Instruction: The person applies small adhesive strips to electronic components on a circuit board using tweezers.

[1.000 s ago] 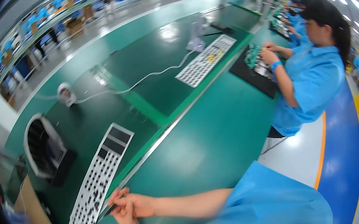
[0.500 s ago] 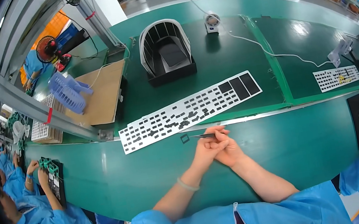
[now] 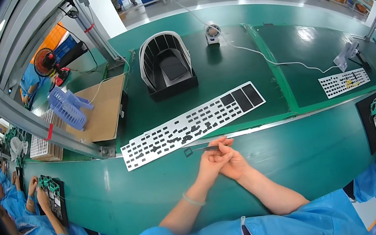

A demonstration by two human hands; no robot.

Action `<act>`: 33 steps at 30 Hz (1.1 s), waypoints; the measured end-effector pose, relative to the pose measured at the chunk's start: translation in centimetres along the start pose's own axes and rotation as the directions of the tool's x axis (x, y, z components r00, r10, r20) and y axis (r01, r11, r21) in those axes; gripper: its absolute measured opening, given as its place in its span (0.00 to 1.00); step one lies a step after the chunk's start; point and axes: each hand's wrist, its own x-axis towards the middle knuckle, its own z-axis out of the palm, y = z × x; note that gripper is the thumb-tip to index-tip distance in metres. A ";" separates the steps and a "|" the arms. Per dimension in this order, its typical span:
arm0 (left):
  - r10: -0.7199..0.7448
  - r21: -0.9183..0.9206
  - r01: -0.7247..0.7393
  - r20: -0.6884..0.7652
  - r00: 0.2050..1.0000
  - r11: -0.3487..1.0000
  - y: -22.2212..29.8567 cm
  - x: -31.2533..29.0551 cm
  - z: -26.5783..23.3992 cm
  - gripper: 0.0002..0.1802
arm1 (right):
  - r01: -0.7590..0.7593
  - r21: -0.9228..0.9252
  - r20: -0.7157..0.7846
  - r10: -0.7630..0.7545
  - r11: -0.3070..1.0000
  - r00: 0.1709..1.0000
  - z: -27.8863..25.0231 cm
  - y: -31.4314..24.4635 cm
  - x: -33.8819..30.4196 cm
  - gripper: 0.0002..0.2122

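Metal tweezers [image 3: 207,149], long axis toward nine o'clock, pinched by pressed-together left hand [image 3: 210,163] and right hand [image 3: 232,163]; white keypad sheet [image 3: 192,124] lies at twelve o'clock.

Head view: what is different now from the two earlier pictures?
A second ago the view faced the bench's right side; it has swung to face the bench squarely. Both hands, left hand and right hand, stay together holding the tweezers with a small dark square piece beside the white sheet of dark pieces.
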 end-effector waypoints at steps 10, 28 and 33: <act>0.009 -0.020 -0.009 0.000 1.000 1.000 0.6 -0.5 0.2 0.26 | -0.012 -0.033 0.036 0.013 0.999 0.999 0.6 0.4 -0.2 0.12; 0.094 0.018 -0.094 -0.019 0.995 0.995 0.6 -0.5 0.5 0.24 | -0.022 -0.006 0.041 0.023 1.000 0.999 0.3 0.4 0.0 0.10; 0.023 -0.027 -0.023 -0.014 1.000 0.999 0.8 -0.5 0.2 0.25 | -0.016 -0.016 0.027 0.016 1.000 1.000 0.7 0.4 0.0 0.10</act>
